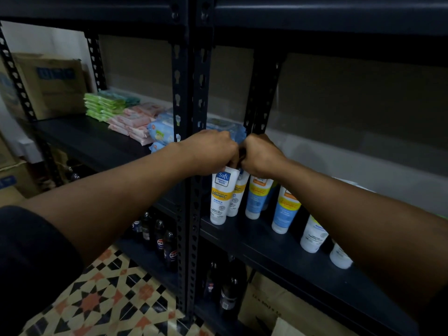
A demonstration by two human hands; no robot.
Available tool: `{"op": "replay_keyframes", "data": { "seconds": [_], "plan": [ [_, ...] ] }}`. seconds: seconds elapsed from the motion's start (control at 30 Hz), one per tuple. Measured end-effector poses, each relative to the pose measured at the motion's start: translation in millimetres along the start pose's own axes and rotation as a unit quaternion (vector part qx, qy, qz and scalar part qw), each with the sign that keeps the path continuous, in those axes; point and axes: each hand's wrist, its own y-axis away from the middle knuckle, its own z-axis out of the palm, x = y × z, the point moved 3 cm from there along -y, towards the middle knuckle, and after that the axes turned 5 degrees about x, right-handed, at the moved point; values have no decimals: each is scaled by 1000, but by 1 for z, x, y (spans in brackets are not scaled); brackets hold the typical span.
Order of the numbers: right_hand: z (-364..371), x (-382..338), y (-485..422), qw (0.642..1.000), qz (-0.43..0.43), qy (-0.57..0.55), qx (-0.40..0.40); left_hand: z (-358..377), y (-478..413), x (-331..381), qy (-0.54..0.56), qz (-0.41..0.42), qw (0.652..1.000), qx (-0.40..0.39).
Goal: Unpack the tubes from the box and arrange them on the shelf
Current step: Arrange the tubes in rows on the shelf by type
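White tubes stand cap-down in a row on the dark shelf, where I see my left hand curled round the top of the front tube, my right hand gripping the second tube touching it, and blue packs behind.

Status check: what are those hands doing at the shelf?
Left hand grips front white tube. Right hand grips tube behind it. Nothing in the way.
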Motion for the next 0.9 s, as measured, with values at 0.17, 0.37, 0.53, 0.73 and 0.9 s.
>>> {"op": "replay_keyframes", "data": {
  "seconds": [0.17,0.37,0.53,0.73,0.9],
  "plan": [
    [-4,-2,0,1000,3,4,12,-2,0,0,10,-2,1000,-3],
    [-2,-5,1,1000,-2,-2,25,-2,1,0,11,-4,1000,-1],
    [-3,-6,5,999,5,-7,31,0,0,-2,22,-6,1000,-2],
    [-1,-5,5,999,14,-8,30,-2,0,0,14,-10,1000,-1],
    [-4,-7,5,1000,17,-5,20,-4,0,0,17,-11,1000,-5]
  ]
}}
